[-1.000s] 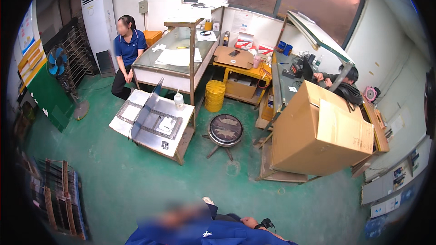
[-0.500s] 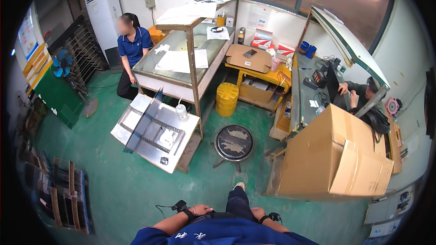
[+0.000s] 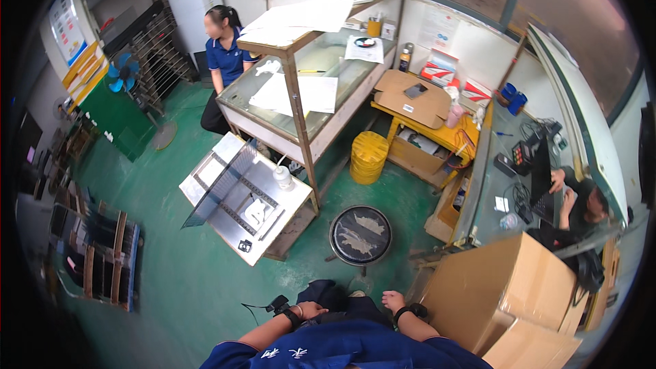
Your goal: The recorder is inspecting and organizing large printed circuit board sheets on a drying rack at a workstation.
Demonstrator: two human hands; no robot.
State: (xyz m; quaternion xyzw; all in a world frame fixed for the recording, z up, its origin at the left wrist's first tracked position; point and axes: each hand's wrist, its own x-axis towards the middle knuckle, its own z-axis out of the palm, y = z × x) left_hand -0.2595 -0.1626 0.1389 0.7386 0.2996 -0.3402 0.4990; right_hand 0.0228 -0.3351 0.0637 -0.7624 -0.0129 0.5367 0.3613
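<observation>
My left hand (image 3: 311,310) hangs low in front of my body beside my dark trouser leg. Its fingers show too small to read, and no object is visible in it. My right hand (image 3: 394,301) is lifted a little to the right, fingers loosely curled in with nothing seen in them. Dark straps circle both wrists, and a small black device (image 3: 277,305) with a thin cable sits by the left one. Just ahead of both hands stands a round black stool (image 3: 361,234) with a worn, peeling seat. Neither hand touches it.
A metal-topped bench (image 3: 280,225) with an upright dark panel and a white bottle (image 3: 283,178) is ahead left. A large cardboard box (image 3: 471,280) stands close on the right. Beyond are a yellow drum (image 3: 370,157), a glass-topped table (image 3: 263,106) and two seated people.
My view has shifted and turned left, so the room sits farther right. My legs have changed position in a step. My right hand has come up and forward slightly.
</observation>
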